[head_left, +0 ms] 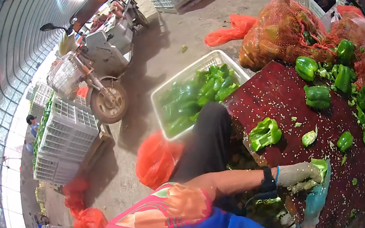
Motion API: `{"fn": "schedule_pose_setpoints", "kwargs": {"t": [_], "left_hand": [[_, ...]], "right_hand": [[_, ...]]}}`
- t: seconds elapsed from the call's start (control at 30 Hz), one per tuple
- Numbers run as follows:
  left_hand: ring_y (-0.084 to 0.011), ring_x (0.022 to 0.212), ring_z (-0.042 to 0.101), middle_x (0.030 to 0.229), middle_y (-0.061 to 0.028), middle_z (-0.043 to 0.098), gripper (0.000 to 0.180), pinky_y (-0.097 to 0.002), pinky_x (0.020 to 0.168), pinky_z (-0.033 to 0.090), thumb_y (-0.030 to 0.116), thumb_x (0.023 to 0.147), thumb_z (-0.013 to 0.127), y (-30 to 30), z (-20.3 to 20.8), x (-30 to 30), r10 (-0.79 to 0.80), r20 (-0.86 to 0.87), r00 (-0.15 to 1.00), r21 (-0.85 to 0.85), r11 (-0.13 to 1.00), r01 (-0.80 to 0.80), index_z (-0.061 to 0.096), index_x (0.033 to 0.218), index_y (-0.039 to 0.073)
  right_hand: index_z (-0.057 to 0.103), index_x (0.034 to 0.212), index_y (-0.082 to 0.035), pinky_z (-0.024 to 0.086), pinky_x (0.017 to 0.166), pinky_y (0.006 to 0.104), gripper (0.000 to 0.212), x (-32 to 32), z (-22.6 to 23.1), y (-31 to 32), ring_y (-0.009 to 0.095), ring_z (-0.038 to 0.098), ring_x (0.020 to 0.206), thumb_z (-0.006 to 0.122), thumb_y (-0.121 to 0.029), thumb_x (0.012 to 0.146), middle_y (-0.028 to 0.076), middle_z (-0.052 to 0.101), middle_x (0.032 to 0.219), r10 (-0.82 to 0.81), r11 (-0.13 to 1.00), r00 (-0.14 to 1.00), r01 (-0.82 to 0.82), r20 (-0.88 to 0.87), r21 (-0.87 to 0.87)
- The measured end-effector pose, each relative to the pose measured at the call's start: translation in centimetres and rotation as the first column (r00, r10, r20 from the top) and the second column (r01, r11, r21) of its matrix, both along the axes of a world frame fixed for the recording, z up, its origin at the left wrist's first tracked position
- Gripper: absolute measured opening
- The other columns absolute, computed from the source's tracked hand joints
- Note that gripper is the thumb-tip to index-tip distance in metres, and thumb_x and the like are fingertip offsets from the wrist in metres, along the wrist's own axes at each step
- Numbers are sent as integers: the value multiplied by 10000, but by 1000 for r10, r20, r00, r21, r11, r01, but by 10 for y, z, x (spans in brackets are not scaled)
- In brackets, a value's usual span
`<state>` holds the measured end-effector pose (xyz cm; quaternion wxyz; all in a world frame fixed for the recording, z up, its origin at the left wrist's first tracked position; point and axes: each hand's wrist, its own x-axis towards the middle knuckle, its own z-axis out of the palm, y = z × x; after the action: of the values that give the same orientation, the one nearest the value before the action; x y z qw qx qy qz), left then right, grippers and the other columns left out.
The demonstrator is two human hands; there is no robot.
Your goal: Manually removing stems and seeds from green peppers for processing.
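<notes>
My left hand (297,176), in a pale knit glove, is closed on a piece of green bell pepper (321,167) over the dark red tabletop (263,91). My right hand (317,201), in a teal glove, comes up from below with its fingers together along the right side of that piece. Its fingertips are slightly blurred. Above my hands lie a hollow pepper piece (265,134), a small pale green scrap (310,136) and a small whole pepper (345,140). Seeds are scattered over the tabletop.
A white crate (159,112) of green peppers stands beyond my knee. Stuffed red net sacks (278,30) and more peppers (317,96) crowd the table's far and right sides. Empty red netting (156,159) lies on the floor. A three-wheeler (102,55) and stacked crates (62,140) stand left.
</notes>
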<state>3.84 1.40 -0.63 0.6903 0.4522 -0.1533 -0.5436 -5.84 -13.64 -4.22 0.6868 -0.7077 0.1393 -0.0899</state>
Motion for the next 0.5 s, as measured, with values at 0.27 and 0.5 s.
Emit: {"fn": "schedule_pose_setpoints", "kwargs": {"t": [0.27,0.5], "left_hand": [[-90,510,521,644,1,560,284,-261,427,416,316,919,529,-11,-11,5,-299,56,953,-42,953,301,606,786,76],[-345,743,627,758,-183,625,381,-448,692,509,420,889,619,13,25,25,-633,756,166,651,753,-94,707,846,51]], "right_hand": [[482,1372,-11,510,814,315,442,-21,-25,-31,164,600,930,473,-190,968,50,626,1063,-25,995,998,19,-61,-95],[530,1305,-5,566,757,287,350,5,-17,-46,160,655,946,487,-146,987,90,630,1110,-80,941,940,181,331,-286]]}}
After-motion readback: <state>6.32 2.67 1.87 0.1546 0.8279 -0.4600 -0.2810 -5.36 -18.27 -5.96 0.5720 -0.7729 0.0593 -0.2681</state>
